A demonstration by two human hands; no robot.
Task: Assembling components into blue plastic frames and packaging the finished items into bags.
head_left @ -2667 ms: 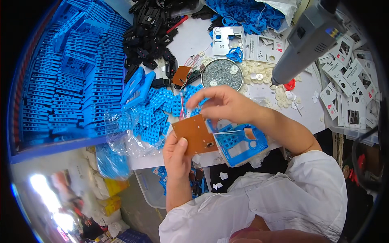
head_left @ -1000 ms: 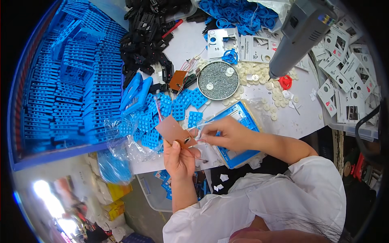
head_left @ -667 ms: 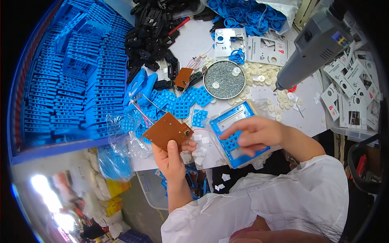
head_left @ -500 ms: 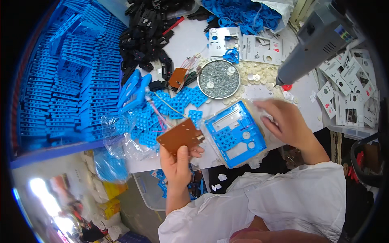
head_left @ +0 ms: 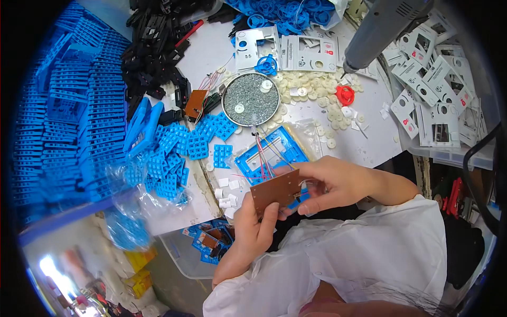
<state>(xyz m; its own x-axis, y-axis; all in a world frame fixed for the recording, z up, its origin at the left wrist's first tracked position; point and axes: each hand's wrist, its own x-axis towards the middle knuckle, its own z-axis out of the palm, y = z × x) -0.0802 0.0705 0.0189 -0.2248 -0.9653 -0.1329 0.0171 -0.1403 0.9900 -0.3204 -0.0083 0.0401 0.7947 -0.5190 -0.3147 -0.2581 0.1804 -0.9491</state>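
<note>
My left hand (head_left: 251, 224) grips a brown circuit board (head_left: 274, 187) by its lower left edge, thumb on the near face. Thin red, white and yellowish wires (head_left: 261, 150) rise from behind the board. At its right end my right hand (head_left: 343, 185) has its fingers curled round the edge, by a small dark component (head_left: 297, 196); the fingertips are partly hidden. Beneath the board lies a blue plastic housing (head_left: 296, 148) on clear plastic wrap, its lower part covered by the board and my hands.
A round dish (head_left: 223, 108) of small screws stands behind the housing, beside cream discs (head_left: 311, 84). A grey power screwdriver (head_left: 388, 34) hangs at upper right. Blue keypads (head_left: 169, 153) and stacked blue housings (head_left: 68, 121) lie left; white panels (head_left: 441, 84) fill a right-hand bin.
The circuit board has moved right, over the housing, with my left hand. My right hand has come from the housing's right side to the board's right end. The view has shifted.
</note>
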